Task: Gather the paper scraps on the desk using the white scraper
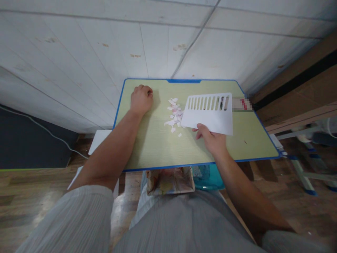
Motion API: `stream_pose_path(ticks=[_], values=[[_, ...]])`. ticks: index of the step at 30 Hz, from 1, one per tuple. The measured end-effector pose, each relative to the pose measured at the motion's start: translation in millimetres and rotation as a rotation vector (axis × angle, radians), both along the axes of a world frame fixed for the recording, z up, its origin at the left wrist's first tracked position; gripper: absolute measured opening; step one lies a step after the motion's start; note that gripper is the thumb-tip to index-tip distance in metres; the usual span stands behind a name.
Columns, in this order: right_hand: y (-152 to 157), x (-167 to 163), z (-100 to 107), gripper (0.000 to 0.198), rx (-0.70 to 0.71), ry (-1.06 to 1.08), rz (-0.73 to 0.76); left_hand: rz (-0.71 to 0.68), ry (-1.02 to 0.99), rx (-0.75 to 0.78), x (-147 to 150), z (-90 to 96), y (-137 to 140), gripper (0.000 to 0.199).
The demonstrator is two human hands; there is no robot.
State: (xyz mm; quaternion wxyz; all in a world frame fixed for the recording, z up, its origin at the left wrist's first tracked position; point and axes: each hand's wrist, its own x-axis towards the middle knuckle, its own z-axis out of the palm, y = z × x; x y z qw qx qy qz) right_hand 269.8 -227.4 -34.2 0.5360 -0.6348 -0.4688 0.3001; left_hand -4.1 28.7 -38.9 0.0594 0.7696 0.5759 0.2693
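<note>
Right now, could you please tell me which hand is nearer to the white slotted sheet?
Right: the right hand holds the white slotted sheet by its near edge; the left hand is farther left, beyond the pale scraps.

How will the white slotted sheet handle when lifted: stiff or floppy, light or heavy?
The slotted sheet is probably fairly stiff: held at its near edge, it shows no obvious sag. Likely light for its size: it looks thin, with a row of slots cut through. The narrow strips between slots may bend sooner.
</note>
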Motion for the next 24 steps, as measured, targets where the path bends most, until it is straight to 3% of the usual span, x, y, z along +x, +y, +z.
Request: stream_pose_path(ticks=[6,11,17,22,24], values=[[1.2,0.2,1.9,0.048,0.034,0.033,-0.174,-0.01,-0.018,-0.025,-0.4,1.8,-1.5,0.02],[0.2,0.0,0.2,0.044,0.014,-0.025,-0.039,-0.022,-0.001,0.0,-0.8,-1.1,0.7,0.022],[1.0,2.3,-3.5,0.049,0.04,0.007,-0.187,-0.006,-0.033,-0.026,2.6,-0.4,-0.9,0.02],[0.4,1.4,-1.9,0.046,0.013,-0.024,-0.05,0.001,-0.069,-0.02,2.6,-1.3,-0.3,0.021],[0.6,0.8,-0.7,0.048,0.006,-0.046,-0.078,-0.009,-0.05,-0.015,1.6,-1.7,0.2,0.021]])
